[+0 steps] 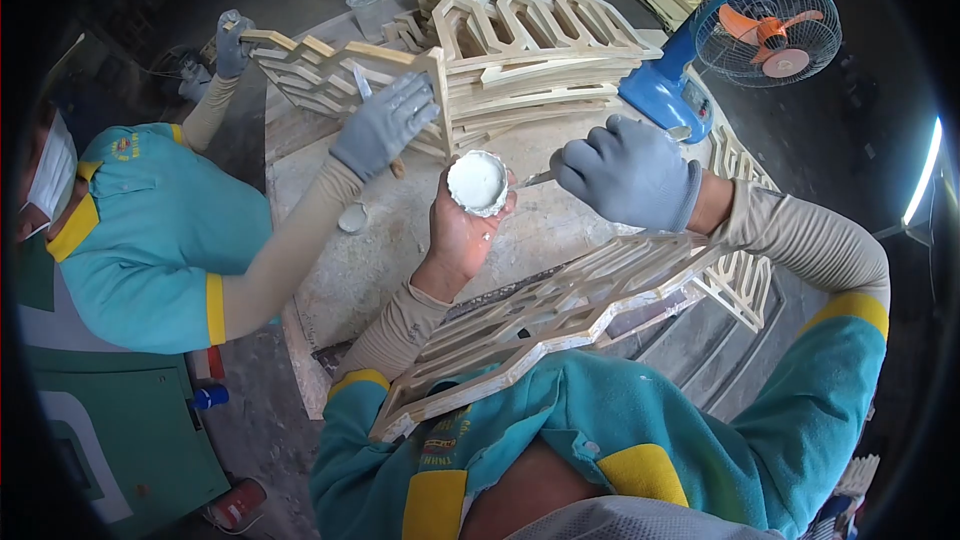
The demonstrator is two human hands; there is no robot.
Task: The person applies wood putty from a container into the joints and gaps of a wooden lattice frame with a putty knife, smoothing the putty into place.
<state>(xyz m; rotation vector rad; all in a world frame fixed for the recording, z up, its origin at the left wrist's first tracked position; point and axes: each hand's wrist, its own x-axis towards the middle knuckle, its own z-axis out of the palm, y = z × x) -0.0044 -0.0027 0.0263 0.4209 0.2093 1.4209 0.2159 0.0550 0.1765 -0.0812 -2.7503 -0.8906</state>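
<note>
My bare left hand (462, 235) is wrapped around a small round cup of white paste (478, 183), its open top facing me. Paste is smeared over the rim. My right hand (630, 175), in a grey glove, is closed on a putty knife (538, 179); the thin blade points left, its tip close to the cup. Below both hands, a wooden lattice panel (545, 348) lies tilted across the table's near edge, close against my torso. My forearms reach over it.
At left, a masked co-worker (170, 230) in grey gloves holds another lattice panel (345, 55) upright. Lattice panels (530, 30) are stacked at the back of the worktable (390, 260). A blue fan (690, 80) stands right of them, a plastic cup (367, 8) behind.
</note>
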